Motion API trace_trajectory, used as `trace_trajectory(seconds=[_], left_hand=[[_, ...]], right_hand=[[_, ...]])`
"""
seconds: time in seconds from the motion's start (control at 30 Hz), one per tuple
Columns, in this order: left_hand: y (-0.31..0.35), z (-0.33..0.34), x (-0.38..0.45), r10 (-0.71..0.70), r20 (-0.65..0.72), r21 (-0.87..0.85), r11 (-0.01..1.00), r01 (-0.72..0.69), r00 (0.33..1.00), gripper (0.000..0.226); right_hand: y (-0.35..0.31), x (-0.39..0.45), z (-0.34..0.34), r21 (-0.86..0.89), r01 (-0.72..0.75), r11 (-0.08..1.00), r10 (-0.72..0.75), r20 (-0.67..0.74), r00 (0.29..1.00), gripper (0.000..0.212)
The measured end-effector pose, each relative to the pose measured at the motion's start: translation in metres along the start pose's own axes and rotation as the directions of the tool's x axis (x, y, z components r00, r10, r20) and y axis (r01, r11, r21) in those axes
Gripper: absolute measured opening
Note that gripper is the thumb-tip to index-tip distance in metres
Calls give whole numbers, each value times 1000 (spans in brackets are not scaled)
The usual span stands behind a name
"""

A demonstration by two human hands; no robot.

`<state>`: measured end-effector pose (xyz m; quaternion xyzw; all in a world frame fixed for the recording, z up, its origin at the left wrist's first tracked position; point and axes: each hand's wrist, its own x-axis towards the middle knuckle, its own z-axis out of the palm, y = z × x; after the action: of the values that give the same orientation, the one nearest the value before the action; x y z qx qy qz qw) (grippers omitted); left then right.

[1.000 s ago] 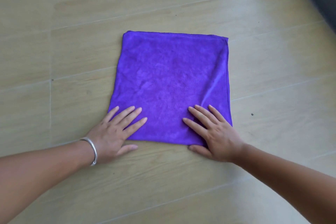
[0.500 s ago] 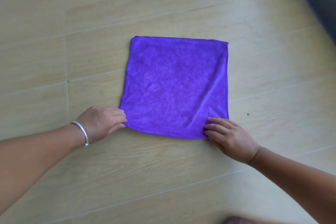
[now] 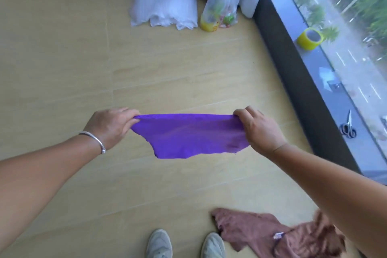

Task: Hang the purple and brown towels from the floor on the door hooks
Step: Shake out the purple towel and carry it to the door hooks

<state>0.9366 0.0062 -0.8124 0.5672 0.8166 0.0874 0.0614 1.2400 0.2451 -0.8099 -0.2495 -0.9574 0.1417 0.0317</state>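
The purple towel (image 3: pixel 188 136) hangs in the air above the wooden floor, stretched between my hands. My left hand (image 3: pixel 109 125), with a silver bracelet at the wrist, grips its left top corner. Its right top corner is gripped by my right hand (image 3: pixel 258 130). The brown towel (image 3: pixel 278 236) lies crumpled on the floor at the lower right, beside my shoes and partly under my right forearm. No door or hooks are in view.
A white plastic bag (image 3: pixel 165 2) and a clear bag of goods (image 3: pixel 219 12) stand on the floor at the back. On the window ledge (image 3: pixel 310 98) to the right lie a yellow tape roll (image 3: pixel 310 38) and scissors (image 3: pixel 347 128). My shoes (image 3: pixel 184 245) are at the bottom edge.
The purple towel was flat on the floor with my hands at its near corners. Now both hands hold it up off the floor, and the view has risen to show the room.
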Motion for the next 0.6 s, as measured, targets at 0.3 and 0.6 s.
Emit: trace_trajectory(seconds=[0.3,0.6], left_hand=[[60,-286,-47,-105,-14,0,995,105,994,6],[96,-450,-125,99,125,147,982,-118,987,57]], right_hand=[[-112,-36,-298,-21,261,965,-259,69,963,39],[-220,-59,-428,-178,230,957,-212,111,971,25]])
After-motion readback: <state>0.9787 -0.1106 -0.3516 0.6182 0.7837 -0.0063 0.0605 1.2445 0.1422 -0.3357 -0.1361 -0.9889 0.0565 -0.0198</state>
